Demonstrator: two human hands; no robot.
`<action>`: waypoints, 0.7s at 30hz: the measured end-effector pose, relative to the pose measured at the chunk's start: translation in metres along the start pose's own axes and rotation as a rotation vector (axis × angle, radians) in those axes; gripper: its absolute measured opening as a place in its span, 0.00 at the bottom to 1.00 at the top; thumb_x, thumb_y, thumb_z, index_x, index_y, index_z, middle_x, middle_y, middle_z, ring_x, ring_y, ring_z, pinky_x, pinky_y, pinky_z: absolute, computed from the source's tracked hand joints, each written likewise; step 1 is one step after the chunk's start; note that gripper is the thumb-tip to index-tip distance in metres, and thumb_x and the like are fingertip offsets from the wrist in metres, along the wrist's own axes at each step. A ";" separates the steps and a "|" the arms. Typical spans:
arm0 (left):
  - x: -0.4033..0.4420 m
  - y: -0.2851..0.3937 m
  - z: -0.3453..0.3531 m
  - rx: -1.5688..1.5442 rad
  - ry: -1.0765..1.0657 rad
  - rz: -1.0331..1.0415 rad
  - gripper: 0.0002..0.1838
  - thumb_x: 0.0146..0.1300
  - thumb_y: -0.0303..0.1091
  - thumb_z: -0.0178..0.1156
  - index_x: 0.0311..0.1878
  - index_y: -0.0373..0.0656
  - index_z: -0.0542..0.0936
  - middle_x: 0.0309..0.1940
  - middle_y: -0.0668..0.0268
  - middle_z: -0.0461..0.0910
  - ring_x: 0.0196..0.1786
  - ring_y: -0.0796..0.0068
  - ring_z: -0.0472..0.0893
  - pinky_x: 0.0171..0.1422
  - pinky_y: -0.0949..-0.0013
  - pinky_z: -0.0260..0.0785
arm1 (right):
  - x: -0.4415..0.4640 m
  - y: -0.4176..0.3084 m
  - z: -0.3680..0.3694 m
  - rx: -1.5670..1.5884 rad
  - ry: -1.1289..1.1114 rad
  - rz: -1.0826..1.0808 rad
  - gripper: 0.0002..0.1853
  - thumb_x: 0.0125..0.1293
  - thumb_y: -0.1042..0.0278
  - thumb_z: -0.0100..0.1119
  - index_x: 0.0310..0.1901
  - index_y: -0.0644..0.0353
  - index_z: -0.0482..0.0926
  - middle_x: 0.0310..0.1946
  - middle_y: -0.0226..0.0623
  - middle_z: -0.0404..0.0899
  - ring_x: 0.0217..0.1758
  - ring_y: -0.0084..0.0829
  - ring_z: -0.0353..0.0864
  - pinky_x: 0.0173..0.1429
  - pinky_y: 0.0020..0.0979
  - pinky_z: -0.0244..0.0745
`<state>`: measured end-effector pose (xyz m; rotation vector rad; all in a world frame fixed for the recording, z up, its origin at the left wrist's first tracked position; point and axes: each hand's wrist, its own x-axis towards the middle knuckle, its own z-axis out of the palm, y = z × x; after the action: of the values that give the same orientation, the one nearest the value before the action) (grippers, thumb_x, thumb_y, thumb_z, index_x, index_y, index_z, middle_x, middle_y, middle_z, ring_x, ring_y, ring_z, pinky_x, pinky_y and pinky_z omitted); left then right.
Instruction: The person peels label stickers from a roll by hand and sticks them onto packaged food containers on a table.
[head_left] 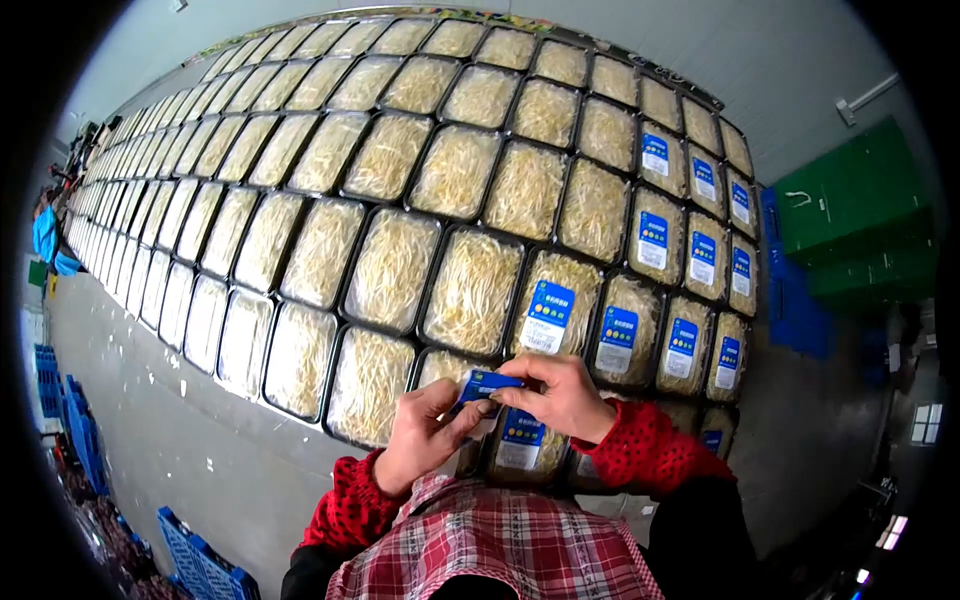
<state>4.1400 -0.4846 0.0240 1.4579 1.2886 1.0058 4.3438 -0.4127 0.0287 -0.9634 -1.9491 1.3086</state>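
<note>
A blue label (482, 386) is stretched between my two hands, just above the front row of packed trays. My left hand (425, 430) pinches its left side between thumb and fingers. On the other side my right hand (560, 395) pinches the label's right end, fingers curled. Below the hands a bean sprout tray (442, 368) is partly hidden. Close to my right hand lies a labelled bean sprout tray (548, 305), its blue and white label flat on the film. Another labelled tray (520, 440) sits under my right wrist.
Rows of film-covered sprout trays (390, 265) stretch far to the left, unlabelled. Several labelled trays (655, 235) stand at the right. Green crates (850, 200) and blue crates (795, 290) are stacked on the right. A blue pallet (200, 560) leans at lower left on the grey floor.
</note>
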 end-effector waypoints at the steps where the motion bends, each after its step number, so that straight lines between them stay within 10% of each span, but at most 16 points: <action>1: -0.001 -0.001 0.007 -0.142 0.023 -0.168 0.09 0.63 0.27 0.69 0.44 0.34 0.83 0.31 0.58 0.82 0.34 0.68 0.81 0.40 0.67 0.75 | 0.002 0.005 -0.005 -0.005 0.008 0.005 0.06 0.60 0.73 0.72 0.37 0.64 0.85 0.34 0.32 0.88 0.34 0.26 0.86 0.40 0.28 0.81; 3: -0.004 -0.010 0.021 -0.239 0.031 -0.233 0.12 0.64 0.29 0.70 0.46 0.31 0.84 0.30 0.62 0.85 0.33 0.84 0.78 0.36 0.73 0.75 | 0.023 0.008 -0.033 0.037 -0.009 0.030 0.06 0.60 0.76 0.71 0.39 0.62 0.87 0.31 0.35 0.88 0.36 0.24 0.86 0.42 0.27 0.81; 7: 0.013 -0.009 0.011 -0.020 0.085 -0.259 0.17 0.63 0.31 0.71 0.26 0.30 0.76 0.15 0.61 0.70 0.21 0.83 0.64 0.23 0.66 0.61 | 0.113 0.032 -0.157 -0.008 0.278 0.159 0.08 0.62 0.76 0.69 0.41 0.61 0.81 0.31 0.29 0.82 0.32 0.18 0.79 0.36 0.23 0.75; 14: 0.055 0.014 0.000 0.062 0.094 0.067 0.10 0.67 0.25 0.63 0.49 0.32 0.79 0.38 0.48 0.79 0.37 0.52 0.80 0.40 0.62 0.71 | 0.154 0.191 -0.187 -0.596 0.252 0.241 0.26 0.47 0.62 0.80 0.46 0.61 0.77 0.28 0.35 0.77 0.31 0.30 0.78 0.38 0.33 0.73; 18: 0.061 0.000 -0.004 0.050 0.005 -0.030 0.14 0.68 0.26 0.61 0.55 0.34 0.78 0.40 0.49 0.79 0.40 0.48 0.79 0.45 0.61 0.72 | 0.141 0.154 -0.172 -0.906 0.406 -0.007 0.41 0.47 0.60 0.81 0.62 0.62 0.72 0.46 0.47 0.79 0.42 0.34 0.80 0.48 0.35 0.78; 21: 0.067 -0.011 0.001 0.025 -0.010 -0.053 0.13 0.68 0.27 0.62 0.54 0.34 0.78 0.41 0.50 0.79 0.41 0.49 0.80 0.45 0.62 0.72 | 0.118 0.078 -0.114 0.192 -0.173 0.279 0.29 0.56 0.77 0.74 0.60 0.62 0.75 0.50 0.36 0.80 0.49 0.26 0.80 0.51 0.28 0.79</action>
<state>4.1462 -0.4182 0.0130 1.4382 1.3308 0.9496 4.3870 -0.2378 0.0033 -1.0839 -1.8171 1.7536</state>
